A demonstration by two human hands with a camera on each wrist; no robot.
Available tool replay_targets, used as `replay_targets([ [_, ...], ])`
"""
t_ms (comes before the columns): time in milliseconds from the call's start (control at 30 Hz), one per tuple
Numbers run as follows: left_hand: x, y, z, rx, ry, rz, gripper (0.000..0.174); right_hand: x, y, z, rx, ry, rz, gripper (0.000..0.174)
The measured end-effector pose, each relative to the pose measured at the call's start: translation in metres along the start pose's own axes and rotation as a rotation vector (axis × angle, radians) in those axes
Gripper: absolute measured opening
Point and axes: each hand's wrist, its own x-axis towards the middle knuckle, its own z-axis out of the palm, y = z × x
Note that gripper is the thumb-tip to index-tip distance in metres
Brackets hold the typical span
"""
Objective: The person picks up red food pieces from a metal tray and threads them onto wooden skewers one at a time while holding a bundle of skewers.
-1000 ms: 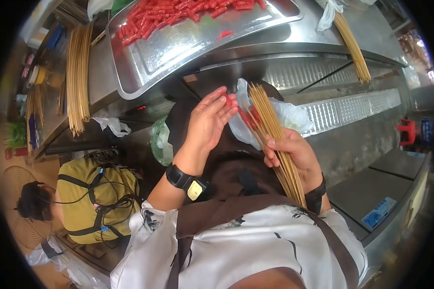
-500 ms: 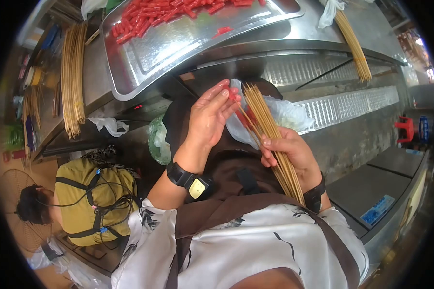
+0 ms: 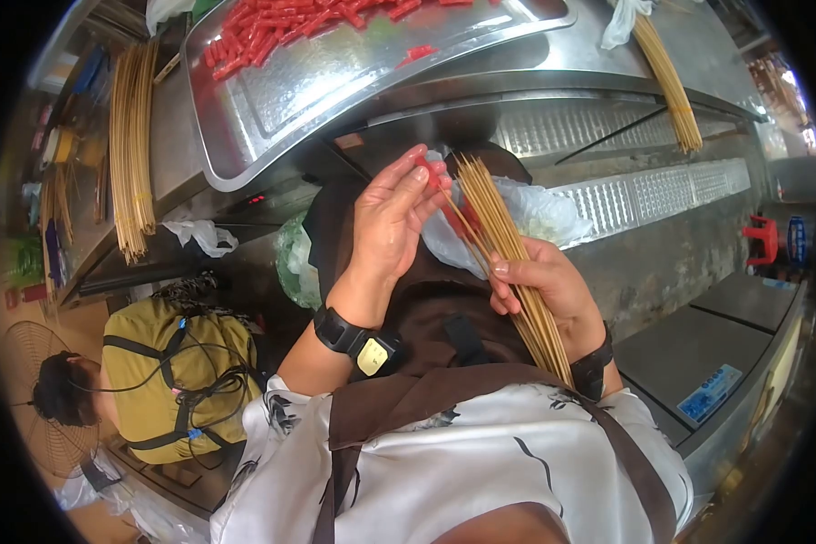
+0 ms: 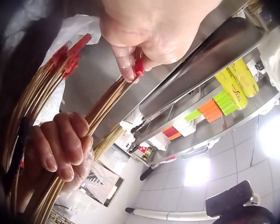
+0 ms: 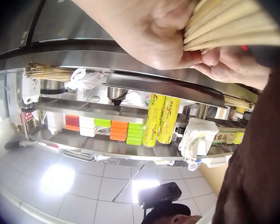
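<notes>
My left hand (image 3: pixel 388 227) pinches a small glossy red piece (image 4: pixel 139 66) between thumb and fingertips. One bamboo skewer slants out of the bundle, its tip at that piece. In the head view my right hand (image 3: pixel 550 281) grips the thick bundle of skewers (image 3: pixel 497 204), points up and away from my body. The left wrist view shows the right hand's fingers (image 4: pixel 67 144) curled round the skewers. Beyond the bundle lie several skewers with red pieces on their ends (image 4: pixel 71 53), by a white plastic bag (image 3: pixel 544 213) at my lap.
A metal tray (image 3: pixel 272 150) heaped with red pieces (image 3: pixel 290 23) stands on the steel counter ahead. Tied skewer bundles lie at the counter's left (image 3: pixel 133 154) and right (image 3: pixel 666 82). A person in a yellow-green top (image 3: pixel 177 381) is at the left.
A skewer's tip has come to the red piece in my left hand, which has risen slightly. The right hand keeps its grip on the bundle. The tray has shifted left in view.
</notes>
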Motion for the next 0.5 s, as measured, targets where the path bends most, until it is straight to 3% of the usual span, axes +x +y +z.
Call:
replay_targets([
  [500,0.0003,0.001,-0.0011,0.091,-0.012,0.077,0.031,0.0024,-0.0004,0.0012,0.002,0.008,0.006,0.014],
])
